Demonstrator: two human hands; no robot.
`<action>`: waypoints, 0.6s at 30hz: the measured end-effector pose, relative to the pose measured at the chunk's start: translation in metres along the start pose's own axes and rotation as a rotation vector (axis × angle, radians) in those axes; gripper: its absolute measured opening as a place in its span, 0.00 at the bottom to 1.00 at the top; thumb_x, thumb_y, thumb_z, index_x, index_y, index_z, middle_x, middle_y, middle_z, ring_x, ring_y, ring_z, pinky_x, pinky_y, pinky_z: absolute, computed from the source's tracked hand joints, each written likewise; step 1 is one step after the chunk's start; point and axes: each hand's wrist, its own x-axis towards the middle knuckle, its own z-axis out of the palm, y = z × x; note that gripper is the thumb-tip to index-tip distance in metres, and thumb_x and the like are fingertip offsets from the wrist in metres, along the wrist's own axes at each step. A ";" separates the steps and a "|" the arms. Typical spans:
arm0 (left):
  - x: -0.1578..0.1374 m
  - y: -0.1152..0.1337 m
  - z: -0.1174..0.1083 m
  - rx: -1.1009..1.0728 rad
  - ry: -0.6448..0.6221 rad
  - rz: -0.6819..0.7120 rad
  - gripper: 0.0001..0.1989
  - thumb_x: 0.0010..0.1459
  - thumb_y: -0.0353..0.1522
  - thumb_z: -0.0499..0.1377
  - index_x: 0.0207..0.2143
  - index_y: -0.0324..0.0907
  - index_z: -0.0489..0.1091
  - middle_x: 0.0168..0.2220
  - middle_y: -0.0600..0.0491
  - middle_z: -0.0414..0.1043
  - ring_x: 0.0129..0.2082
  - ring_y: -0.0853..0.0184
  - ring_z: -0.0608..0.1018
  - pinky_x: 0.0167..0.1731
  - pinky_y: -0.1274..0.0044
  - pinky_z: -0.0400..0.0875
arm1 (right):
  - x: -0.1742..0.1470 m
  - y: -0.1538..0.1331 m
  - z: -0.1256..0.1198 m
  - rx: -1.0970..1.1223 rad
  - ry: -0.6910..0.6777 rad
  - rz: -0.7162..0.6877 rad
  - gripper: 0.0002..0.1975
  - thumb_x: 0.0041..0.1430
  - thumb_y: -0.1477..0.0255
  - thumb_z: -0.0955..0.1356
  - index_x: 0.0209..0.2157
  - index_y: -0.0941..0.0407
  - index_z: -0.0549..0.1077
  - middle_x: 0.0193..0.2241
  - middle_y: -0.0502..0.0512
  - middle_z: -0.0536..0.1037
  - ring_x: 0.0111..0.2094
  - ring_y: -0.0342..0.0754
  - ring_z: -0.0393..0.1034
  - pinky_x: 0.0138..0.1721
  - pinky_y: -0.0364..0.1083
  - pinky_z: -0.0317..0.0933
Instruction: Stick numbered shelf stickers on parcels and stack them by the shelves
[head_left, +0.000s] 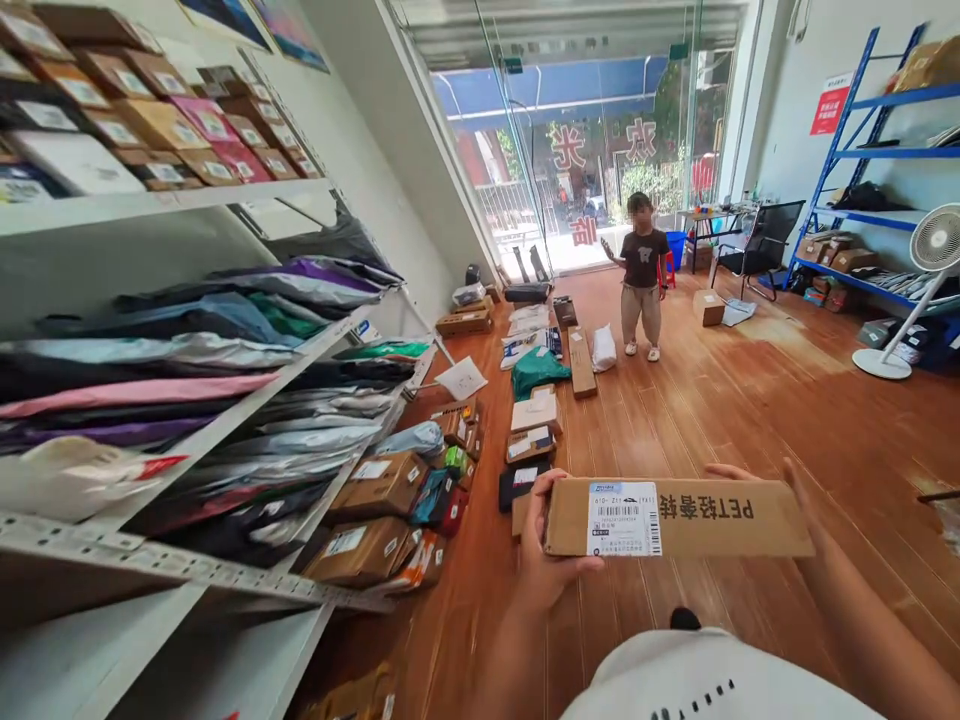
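A long, flat cardboard box (720, 522) is held level in front of my body, between both hands. A white shipping label with barcodes is stuck on the left half of its near side, and dark printed characters run upside down to the right of it. My left hand (546, 555) grips the left end, with the thumb along the bottom edge. Against the right end presses my right hand (814, 525); some of its fingertips show over the far edge, while the rest are hidden behind the box.
To my left, a white shelf (247, 425) holds bagged parcels and labelled boxes. Parcels lie in a row on the wooden floor, including a green bag (538, 372). A person (643, 265) stands farther ahead. A white fan (896, 345) and blue rack (832, 150) are at the right.
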 end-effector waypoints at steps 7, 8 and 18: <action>0.088 -0.025 0.084 0.017 0.001 0.132 0.50 0.24 0.51 0.76 0.52 0.48 0.66 0.51 0.48 0.64 0.49 0.55 0.72 0.50 0.69 0.69 | 0.014 -0.044 -0.083 -0.169 0.230 -0.410 0.59 0.38 0.41 0.74 0.67 0.45 0.48 0.60 0.61 0.66 0.60 0.63 0.61 0.54 0.56 0.61; 0.100 -0.027 0.091 0.010 -0.027 0.108 0.50 0.25 0.51 0.76 0.53 0.48 0.65 0.51 0.48 0.64 0.48 0.54 0.73 0.50 0.68 0.70 | 0.018 -0.050 -0.088 -0.194 0.250 -0.444 0.61 0.37 0.41 0.75 0.68 0.45 0.46 0.61 0.61 0.65 0.60 0.64 0.60 0.55 0.57 0.60; 0.226 -0.099 0.146 0.017 -0.045 0.068 0.51 0.24 0.52 0.76 0.53 0.48 0.65 0.54 0.47 0.63 0.52 0.51 0.71 0.53 0.66 0.68 | 0.105 -0.118 -0.158 -0.272 0.447 -0.524 0.52 0.43 0.47 0.72 0.66 0.50 0.51 0.59 0.63 0.67 0.57 0.68 0.62 0.53 0.61 0.62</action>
